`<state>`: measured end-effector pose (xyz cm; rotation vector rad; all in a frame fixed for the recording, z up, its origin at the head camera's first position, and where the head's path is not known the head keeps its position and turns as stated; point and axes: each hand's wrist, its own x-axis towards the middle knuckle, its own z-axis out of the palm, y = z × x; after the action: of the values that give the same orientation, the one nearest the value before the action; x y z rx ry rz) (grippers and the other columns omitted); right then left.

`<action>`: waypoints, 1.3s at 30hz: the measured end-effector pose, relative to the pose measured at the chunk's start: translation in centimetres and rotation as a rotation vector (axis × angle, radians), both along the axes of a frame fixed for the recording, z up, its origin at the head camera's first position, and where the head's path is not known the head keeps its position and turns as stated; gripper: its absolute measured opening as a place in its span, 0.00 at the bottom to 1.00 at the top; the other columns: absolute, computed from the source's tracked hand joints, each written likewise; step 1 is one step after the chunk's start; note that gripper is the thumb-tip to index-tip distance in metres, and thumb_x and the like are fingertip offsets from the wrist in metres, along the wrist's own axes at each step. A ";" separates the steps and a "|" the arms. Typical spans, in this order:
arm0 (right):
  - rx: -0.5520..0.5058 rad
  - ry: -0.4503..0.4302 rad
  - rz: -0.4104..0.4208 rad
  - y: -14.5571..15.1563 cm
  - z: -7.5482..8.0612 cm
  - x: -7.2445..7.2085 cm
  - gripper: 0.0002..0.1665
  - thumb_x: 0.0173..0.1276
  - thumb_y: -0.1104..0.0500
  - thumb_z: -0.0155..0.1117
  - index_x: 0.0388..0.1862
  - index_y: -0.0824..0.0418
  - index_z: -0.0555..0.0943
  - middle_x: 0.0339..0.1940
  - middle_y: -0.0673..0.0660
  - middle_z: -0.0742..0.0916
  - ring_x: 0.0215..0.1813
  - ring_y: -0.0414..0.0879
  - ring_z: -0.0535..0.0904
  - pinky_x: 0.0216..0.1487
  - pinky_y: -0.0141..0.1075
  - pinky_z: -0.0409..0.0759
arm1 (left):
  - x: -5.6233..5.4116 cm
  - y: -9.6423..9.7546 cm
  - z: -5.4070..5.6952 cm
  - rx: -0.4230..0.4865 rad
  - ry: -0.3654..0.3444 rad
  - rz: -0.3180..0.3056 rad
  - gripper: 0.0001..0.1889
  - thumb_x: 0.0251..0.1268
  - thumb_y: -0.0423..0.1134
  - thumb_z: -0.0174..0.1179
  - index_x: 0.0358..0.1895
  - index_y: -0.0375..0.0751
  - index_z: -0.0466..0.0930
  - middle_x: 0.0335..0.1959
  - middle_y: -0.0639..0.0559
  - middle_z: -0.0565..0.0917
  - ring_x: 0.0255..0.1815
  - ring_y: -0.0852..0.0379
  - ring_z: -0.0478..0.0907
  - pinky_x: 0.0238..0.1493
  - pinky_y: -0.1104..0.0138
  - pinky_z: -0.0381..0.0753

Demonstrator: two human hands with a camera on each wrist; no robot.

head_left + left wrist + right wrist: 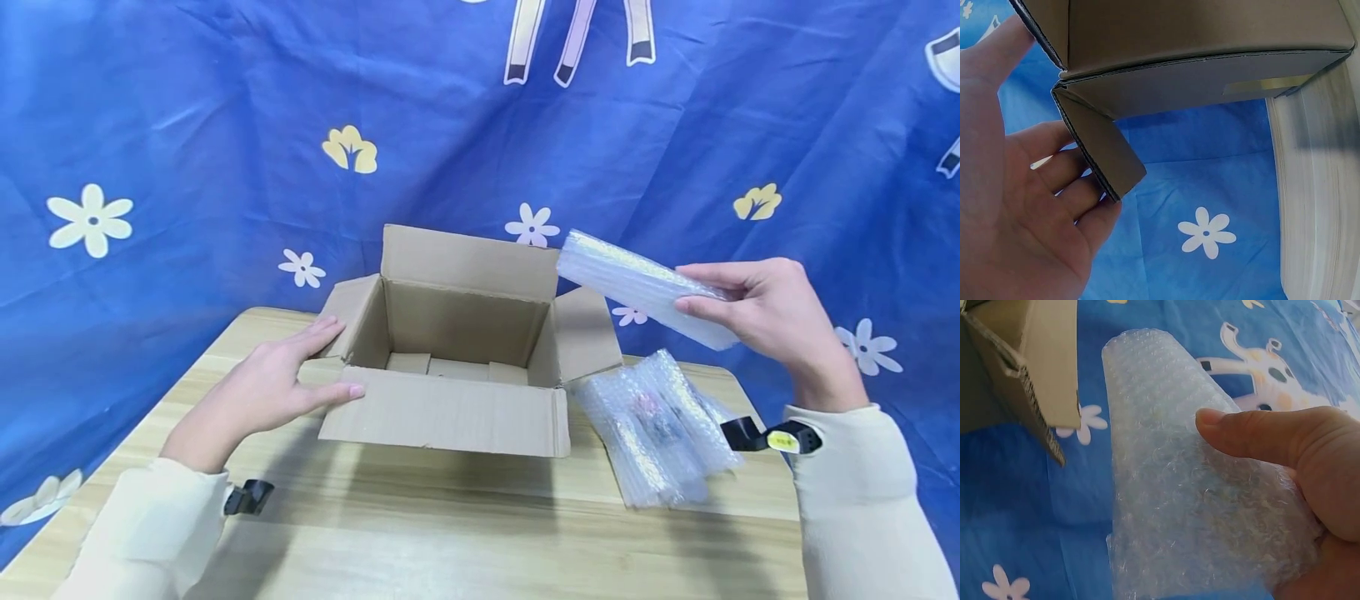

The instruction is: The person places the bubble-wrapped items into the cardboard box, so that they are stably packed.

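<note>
An open cardboard box (450, 408) stands on the table with its flaps folded outward. My left hand (273, 387) touches it at the left, fingers extended along the left flap (1100, 147) and thumb on the front flap. My right hand (772, 312) holds a flat bubble wrap bag (637, 283) between thumb and fingers, raised above the table to the right of the box. In the right wrist view the clear bubble wrap shows close up, with the thumb (1241, 431) pressed on its face. The inside of the box shows bare cardboard at the bottom.
More bubble wrap packets (660, 433) lie on the table right of the box, one with something pinkish inside. The wooden table (420, 542) ends at a blue curtain (225, 125) printed with flowers. Black wrist straps sit on both sleeves.
</note>
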<state>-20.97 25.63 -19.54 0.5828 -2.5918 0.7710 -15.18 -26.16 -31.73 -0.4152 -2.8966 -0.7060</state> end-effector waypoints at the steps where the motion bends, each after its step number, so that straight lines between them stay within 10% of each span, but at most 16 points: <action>1: 0.004 0.000 0.014 -0.4 0.1 -0.2 0.21 0.58 0.54 0.80 0.51 0.54 0.89 0.39 0.61 0.90 0.29 0.39 0.84 0.25 0.27 0.79 | 0.0 0.0 0.1 -0.004 0.000 -0.001 0.54 0.56 0.70 0.64 0.77 0.36 0.59 0.77 0.37 0.58 0.74 0.32 0.57 0.67 0.36 0.60; 19: 0.036 -0.091 0.201 -7.9 2.3 -3.8 0.17 0.58 0.58 0.80 0.48 0.54 0.91 0.34 0.55 0.90 0.30 0.47 0.84 0.26 0.32 0.79 | 0.0 0.0 0.4 -0.028 -0.027 0.013 0.55 0.56 0.72 0.63 0.78 0.37 0.58 0.77 0.36 0.57 0.74 0.32 0.57 0.68 0.36 0.58; 39: 0.152 -0.256 0.481 -15.9 -0.8 -9.3 0.21 0.53 0.59 0.83 0.48 0.55 0.91 0.38 0.47 0.90 0.40 0.40 0.85 0.40 0.35 0.81 | 0.0 0.1 0.1 -0.007 -0.018 0.017 0.55 0.54 0.72 0.64 0.77 0.36 0.59 0.77 0.36 0.58 0.73 0.33 0.58 0.68 0.37 0.59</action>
<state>-30.31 9.75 -20.36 1.2599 -2.7929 0.8398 -15.13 -26.05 -31.62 -0.3863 -2.9167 -0.7007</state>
